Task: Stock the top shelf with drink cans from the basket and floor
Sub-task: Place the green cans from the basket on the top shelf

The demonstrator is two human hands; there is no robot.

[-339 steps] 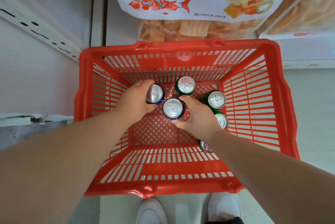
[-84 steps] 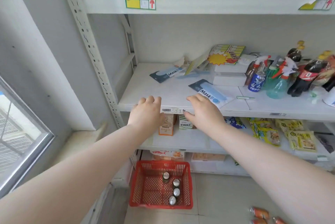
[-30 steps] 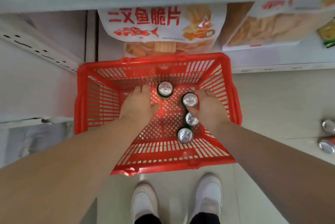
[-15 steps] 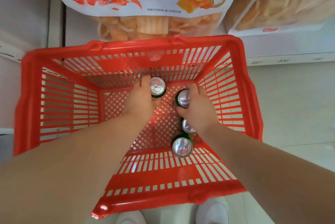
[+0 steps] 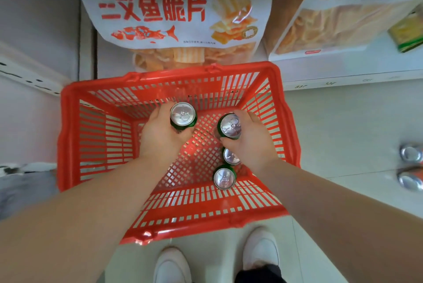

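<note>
Pale floor tiles (image 5: 343,127) run under a red basket (image 5: 68,136) that sits against the foot of a white shelf (image 5: 343,70), where a big snack bag (image 5: 174,19) printed with a red fish lies just beyond the basket's far rim and a second snack bag (image 5: 332,26) lies to its right. Inside the basket, the left hand (image 5: 160,136) is wrapped around an upright green can (image 5: 183,115) near the far wall, its silver lid facing up. The right hand (image 5: 249,143) grips a second green can (image 5: 230,126) toward the basket's right side, tilted slightly. Two more cans stand on the basket floor near its right wall: one (image 5: 231,156) partly hidden under the right wrist, another (image 5: 224,178) close to the near wall. Out on the floor tiles at the right edge of view, well apart from the basket, lie two floor cans (image 5: 410,168), blurred. White shoes (image 5: 261,250) show below the basket's near rim.
</note>
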